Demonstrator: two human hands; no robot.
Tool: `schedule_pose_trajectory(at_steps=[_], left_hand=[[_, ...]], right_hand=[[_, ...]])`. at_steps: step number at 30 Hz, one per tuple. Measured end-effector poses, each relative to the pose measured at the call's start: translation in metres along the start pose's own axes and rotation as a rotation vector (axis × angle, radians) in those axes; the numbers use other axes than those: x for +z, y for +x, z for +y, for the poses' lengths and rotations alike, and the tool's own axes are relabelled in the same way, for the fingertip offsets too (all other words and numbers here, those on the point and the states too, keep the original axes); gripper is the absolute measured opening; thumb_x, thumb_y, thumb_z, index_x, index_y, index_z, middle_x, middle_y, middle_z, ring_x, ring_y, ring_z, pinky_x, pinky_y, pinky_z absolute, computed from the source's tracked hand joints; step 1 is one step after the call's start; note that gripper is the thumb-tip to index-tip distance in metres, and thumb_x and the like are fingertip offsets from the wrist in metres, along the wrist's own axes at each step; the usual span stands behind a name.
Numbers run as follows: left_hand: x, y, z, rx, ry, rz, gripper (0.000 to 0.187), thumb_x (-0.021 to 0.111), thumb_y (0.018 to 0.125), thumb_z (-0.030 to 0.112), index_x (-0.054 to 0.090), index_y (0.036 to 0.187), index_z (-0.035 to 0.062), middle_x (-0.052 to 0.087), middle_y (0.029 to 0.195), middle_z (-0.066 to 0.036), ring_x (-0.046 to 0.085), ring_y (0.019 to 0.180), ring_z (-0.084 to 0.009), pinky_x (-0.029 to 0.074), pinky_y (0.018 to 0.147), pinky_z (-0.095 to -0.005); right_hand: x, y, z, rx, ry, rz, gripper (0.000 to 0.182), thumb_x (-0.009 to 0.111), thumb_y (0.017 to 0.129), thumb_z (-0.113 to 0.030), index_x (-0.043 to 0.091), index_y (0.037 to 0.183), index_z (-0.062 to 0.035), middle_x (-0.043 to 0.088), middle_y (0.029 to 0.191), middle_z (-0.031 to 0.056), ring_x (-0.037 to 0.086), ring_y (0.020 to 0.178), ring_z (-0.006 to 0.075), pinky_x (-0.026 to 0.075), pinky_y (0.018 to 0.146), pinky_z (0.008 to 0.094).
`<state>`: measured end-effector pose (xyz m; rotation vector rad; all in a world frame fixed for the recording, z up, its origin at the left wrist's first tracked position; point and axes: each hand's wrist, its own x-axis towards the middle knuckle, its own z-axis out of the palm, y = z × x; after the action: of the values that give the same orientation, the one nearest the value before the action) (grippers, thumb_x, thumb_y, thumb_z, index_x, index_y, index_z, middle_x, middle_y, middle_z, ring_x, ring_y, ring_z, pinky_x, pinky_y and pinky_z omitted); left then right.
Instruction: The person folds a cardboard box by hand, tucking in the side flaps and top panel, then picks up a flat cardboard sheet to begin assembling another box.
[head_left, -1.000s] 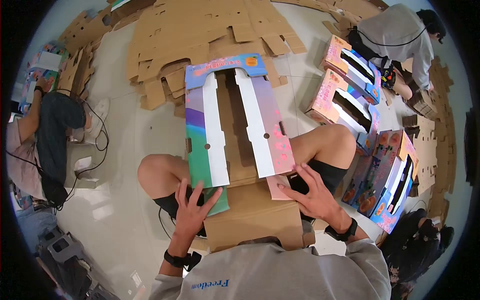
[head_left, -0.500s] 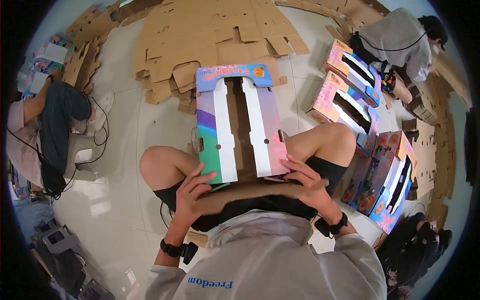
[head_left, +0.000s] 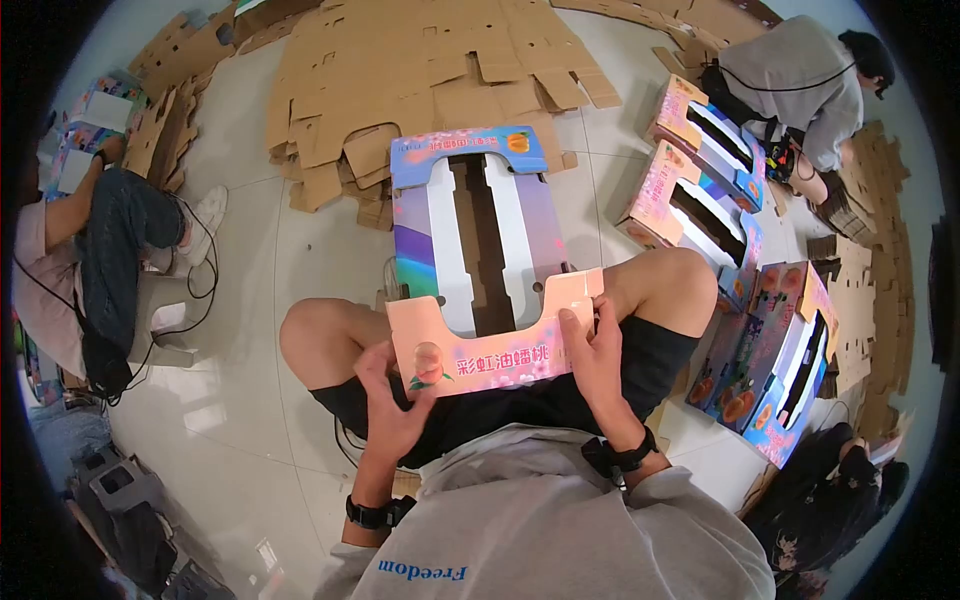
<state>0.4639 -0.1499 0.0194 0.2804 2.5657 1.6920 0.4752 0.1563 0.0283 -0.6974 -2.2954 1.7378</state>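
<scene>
A printed cardboard fruit box (head_left: pixel 412 230) lies between my legs, its top slotted open along the middle. Its near end flap (head_left: pixel 505 362), peach-pink with a peach picture and red Chinese characters, is folded over the top panels. My left hand (head_left: pixel 398 405) grips the flap's lower left corner, fingers curled at its edge. At the right end my right hand (head_left: pixel 598 358) pinches the flap, thumb on the printed face and fingers partly hidden behind. The blue far end flap (head_left: pixel 465 152) lies folded over the box's other end.
Flat brown cardboard sheets (head_left: pixel 430 60) are spread ahead on the tiled floor. Several printed boxes stand at right, including an orange-ended box (head_left: pixel 690 205) and a larger box (head_left: pixel 765 360). One person (head_left: pixel 800 90) bends at upper right; another (head_left: pixel 130 240) sits at left.
The near flap has swung up and over from my lap onto the box top, showing its printed face. Both hands moved with it. The person at upper right shifted an arm.
</scene>
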Motion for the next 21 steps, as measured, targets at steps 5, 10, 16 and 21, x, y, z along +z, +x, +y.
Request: schedule_pose_trajectory(at_steps=[5,10,16,21], left_hand=[[0.01,0.04,0.036,-0.229,-0.146,0.135,0.059,0.07,0.096,0.01,0.043,0.147,-0.0028,0.048,0.141,-0.017,0.055,0.13,-0.0276,0.046,0.112,-0.0411],[0.018,0.058,0.031,-0.126,0.037,0.124,0.047,0.063,0.098,0.012,0.058,0.142,-0.0053,0.048,0.148,-0.015,0.053,0.135,-0.0297,0.045,0.114,-0.0405],[0.021,0.052,0.01,-0.149,-0.131,0.105,0.052,0.054,0.099,0.008,0.054,0.148,-0.0103,0.053,0.155,-0.017,0.063,0.132,-0.0273,0.049,0.113,-0.0384],[0.013,0.058,0.02,-0.1,-0.041,0.037,0.052,0.052,0.099,0.008,0.055,0.148,-0.0105,0.063,0.149,-0.019,0.067,0.127,-0.0243,0.052,0.109,-0.0363]], right_hand=[[0.006,0.007,0.0,-0.01,-0.091,0.015,0.025,0.072,0.103,-0.016,0.057,0.11,0.0029,0.066,0.103,0.0151,0.064,0.092,0.019,0.052,0.082,0.0342],[-0.019,0.032,0.046,0.332,0.7,-0.073,0.018,0.052,0.112,-0.008,0.063,0.124,0.0,0.068,0.121,0.0075,0.063,0.104,0.0147,0.052,0.091,0.0291],[-0.003,0.051,0.015,0.134,0.434,-0.19,0.043,0.058,0.109,-0.004,0.052,0.152,-0.0034,0.065,0.133,0.0071,0.065,0.118,0.0137,0.056,0.098,0.0296],[0.008,0.07,0.018,0.202,0.586,-0.327,0.065,0.058,0.109,-0.007,0.033,0.169,-0.008,0.064,0.139,0.0076,0.066,0.117,0.0138,0.059,0.094,0.0301]])
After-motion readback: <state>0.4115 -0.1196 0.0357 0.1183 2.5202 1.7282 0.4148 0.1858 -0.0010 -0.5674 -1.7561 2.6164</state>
